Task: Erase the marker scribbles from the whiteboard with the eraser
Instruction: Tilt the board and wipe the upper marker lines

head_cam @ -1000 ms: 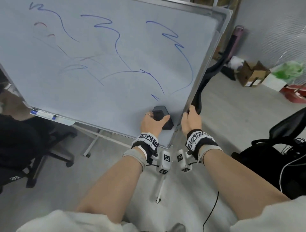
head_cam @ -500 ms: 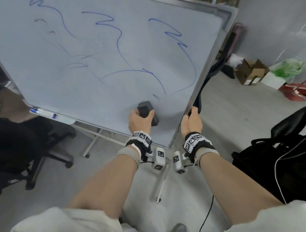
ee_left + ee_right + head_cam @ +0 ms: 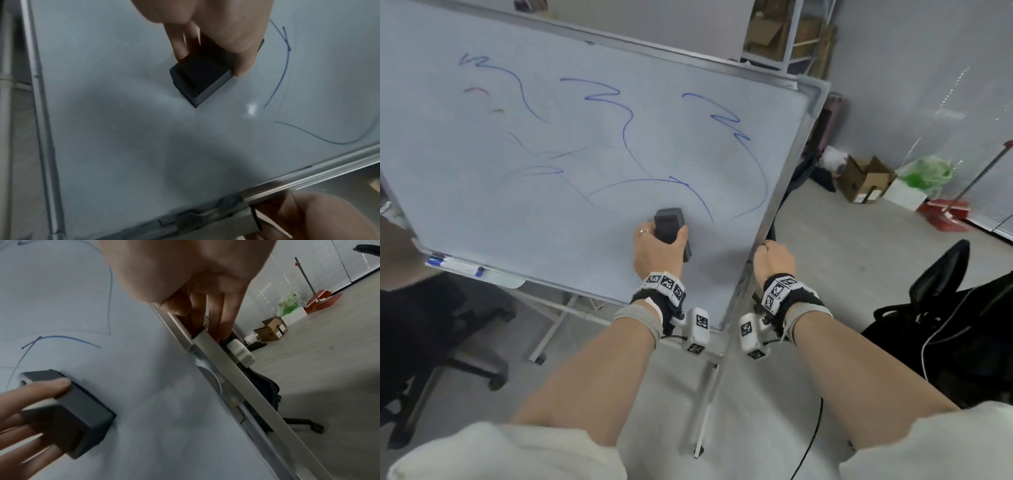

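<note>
eraser pressed to whiteboard, lower right area.
left hand (image 3: 658, 253) grips the dark eraser (image 3: 669, 226) flat against the whiteboard (image 3: 551, 212) beside blue scribbles (image 3: 698, 198); right hand (image 3: 774, 262) clasps the board's right frame edge (image 3: 777, 205).

The place looked like an office or workroom. A rolling whiteboard (image 3: 592, 144) on a metal stand stood on a pale grey floor (image 3: 859, 260), with black swivel chairs (image 3: 441, 342) close by. Grey walls and window blinds (image 3: 349, 261) bounded the room, and open cardboard boxes (image 3: 864, 178) sat by a shelving rack (image 3: 787, 34).
</note>
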Demonstrator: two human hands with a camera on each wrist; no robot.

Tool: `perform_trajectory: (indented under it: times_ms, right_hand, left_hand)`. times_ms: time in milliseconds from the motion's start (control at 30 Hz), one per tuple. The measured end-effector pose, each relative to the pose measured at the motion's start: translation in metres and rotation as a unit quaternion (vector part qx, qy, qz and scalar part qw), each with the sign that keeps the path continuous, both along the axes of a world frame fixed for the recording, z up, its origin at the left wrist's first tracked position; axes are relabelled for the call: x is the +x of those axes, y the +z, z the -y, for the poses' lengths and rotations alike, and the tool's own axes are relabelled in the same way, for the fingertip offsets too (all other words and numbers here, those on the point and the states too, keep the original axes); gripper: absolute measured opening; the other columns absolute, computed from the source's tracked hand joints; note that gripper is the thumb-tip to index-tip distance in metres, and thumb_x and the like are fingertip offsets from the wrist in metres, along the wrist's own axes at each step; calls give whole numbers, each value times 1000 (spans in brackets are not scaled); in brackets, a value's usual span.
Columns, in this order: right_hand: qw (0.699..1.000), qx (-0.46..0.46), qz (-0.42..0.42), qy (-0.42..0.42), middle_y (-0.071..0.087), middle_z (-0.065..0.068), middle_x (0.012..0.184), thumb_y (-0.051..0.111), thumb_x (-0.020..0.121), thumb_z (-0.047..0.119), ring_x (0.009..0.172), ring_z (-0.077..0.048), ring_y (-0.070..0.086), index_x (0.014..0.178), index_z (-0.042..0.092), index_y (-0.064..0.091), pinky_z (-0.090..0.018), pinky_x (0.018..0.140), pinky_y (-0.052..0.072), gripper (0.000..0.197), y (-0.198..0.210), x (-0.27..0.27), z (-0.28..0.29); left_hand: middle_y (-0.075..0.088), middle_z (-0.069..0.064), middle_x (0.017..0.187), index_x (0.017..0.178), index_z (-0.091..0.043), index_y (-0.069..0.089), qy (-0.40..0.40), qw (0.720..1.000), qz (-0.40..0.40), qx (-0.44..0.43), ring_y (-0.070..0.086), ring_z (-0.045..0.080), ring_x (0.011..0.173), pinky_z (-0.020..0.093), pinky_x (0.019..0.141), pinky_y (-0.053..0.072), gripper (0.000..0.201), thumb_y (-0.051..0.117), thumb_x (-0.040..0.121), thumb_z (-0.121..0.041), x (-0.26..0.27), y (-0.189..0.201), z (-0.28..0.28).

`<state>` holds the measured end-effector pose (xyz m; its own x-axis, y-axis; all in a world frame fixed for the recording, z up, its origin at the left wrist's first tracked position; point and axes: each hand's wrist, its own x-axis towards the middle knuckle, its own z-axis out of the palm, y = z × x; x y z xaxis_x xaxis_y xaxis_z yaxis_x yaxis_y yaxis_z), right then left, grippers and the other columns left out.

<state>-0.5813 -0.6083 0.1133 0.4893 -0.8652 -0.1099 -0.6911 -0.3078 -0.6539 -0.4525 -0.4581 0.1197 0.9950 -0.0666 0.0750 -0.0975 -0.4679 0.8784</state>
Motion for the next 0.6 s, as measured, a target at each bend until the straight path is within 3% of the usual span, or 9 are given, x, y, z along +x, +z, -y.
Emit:
perform_trajectory:
  times_ms: [100,200,267,333,400,467,600]
  right_hand:
    - [1000,-22,-1,-13,67,-15,115,41,90,11,102,-38,60,112,19,64,-36,82,45,34,11,-1,0]
    - [995,-57,81,-30,68,-12,113,39,85,-2,104,-36,61,112,20,65,-28,77,39,44,39,0,9]
    - [986,-43,154,-41,68,-6,104,36,82,-7,103,-30,61,105,21,64,-24,79,38,46,56,3,18]
    - [981,-24,187,-40,67,3,94,36,81,-7,98,-25,62,100,23,64,-23,79,41,45,63,2,21]
    - [980,-16,198,-29,68,6,92,39,83,-5,93,-20,63,99,25,64,-23,77,43,42,59,-2,23]
    - [979,-17,202,-14,70,6,95,42,85,-3,90,-18,62,105,25,66,-22,75,42,42,55,-6,26]
    - [975,6,219,29,68,16,87,37,83,-6,85,-7,64,107,26,66,-19,76,48,50,56,-9,35]
  left_hand:
    - [64,-6,105,101,-27,54,-71,997,9,-14,66,18,91,30,82,50,50,75,69,-60,-13,9,16]
    - [60,-10,101,97,-31,46,-135,991,6,-12,59,12,87,23,79,41,48,76,71,-58,-30,17,34]
    - [59,-8,105,100,-29,46,-137,991,5,-10,61,16,93,23,80,39,50,76,72,-58,-34,23,42]
    - [62,-7,110,105,-26,51,-148,989,22,-9,63,16,97,25,85,46,55,76,70,-60,-40,26,52]
    - [61,-9,111,109,-25,55,-168,984,55,-20,62,11,98,30,89,51,60,77,67,-62,-49,31,67]
    - [58,-12,111,110,-25,54,-178,980,78,-27,59,7,94,25,86,49,59,78,67,-59,-59,39,78]
    - [58,-12,109,108,-28,52,-160,984,70,-34,60,9,91,25,82,49,58,78,67,-60,-55,42,74]
